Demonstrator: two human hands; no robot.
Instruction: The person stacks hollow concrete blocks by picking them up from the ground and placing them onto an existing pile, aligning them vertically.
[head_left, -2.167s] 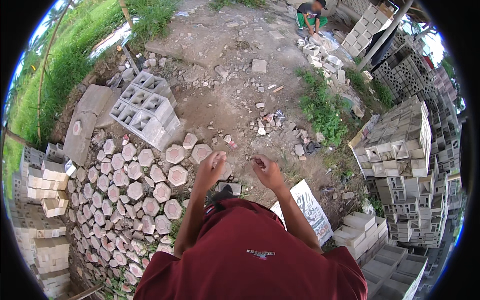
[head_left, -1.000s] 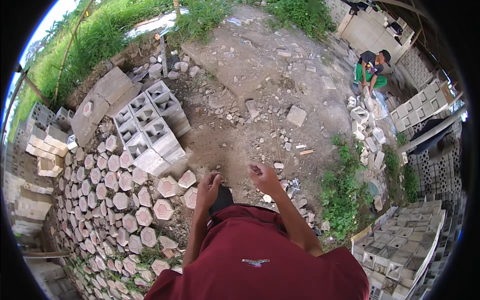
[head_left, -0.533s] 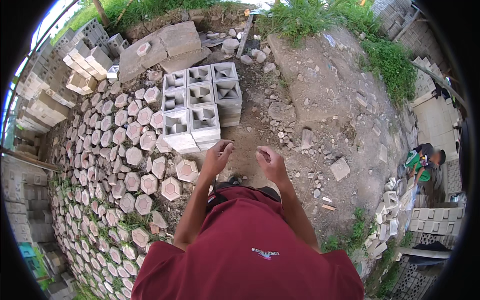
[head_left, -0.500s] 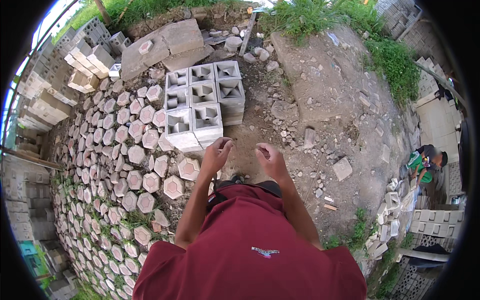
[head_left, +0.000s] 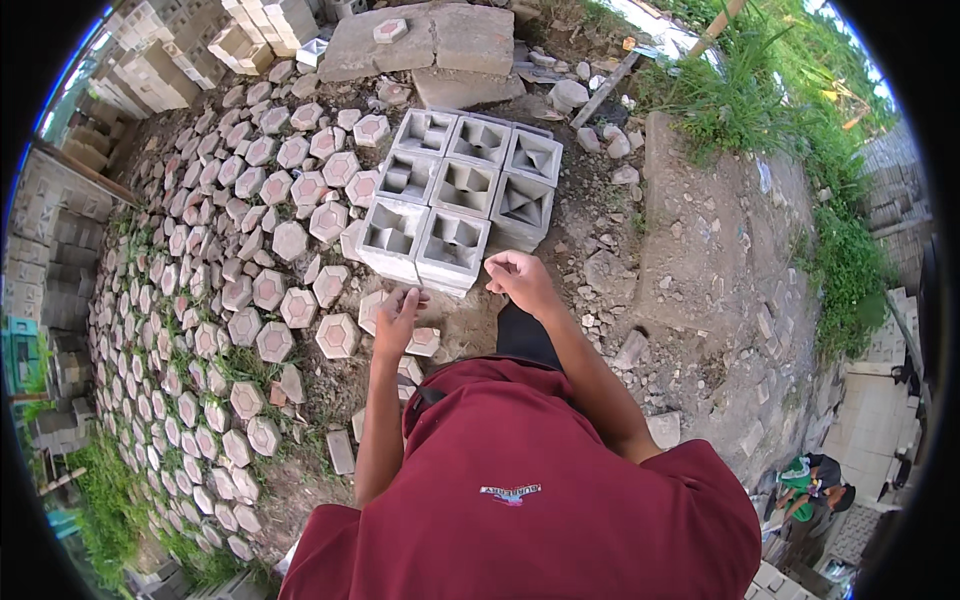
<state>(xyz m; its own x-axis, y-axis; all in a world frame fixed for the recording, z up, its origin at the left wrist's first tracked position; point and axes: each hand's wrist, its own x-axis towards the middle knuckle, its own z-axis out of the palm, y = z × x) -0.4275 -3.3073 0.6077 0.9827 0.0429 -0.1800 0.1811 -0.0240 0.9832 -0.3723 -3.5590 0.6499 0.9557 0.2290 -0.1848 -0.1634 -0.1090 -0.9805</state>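
Rough dirt yard (head_left: 700, 260) here, with hex pavers (head_left: 268, 289) all over the left of the frame. The hollow-block stack (head_left: 462, 190) sits upper center, packed tight, probably so it stays steady. I count 8 hollows facing up, just concrete visible inside. Left hand (head_left: 397, 315) and right hand (head_left: 520, 282) hang near its lower edge, loosely curled, gripping nothing I can see.

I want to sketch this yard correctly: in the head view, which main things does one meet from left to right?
Hexagonal pavers, stacked hollow concrete blocks, grey plank, tan pole, another person wearing green.
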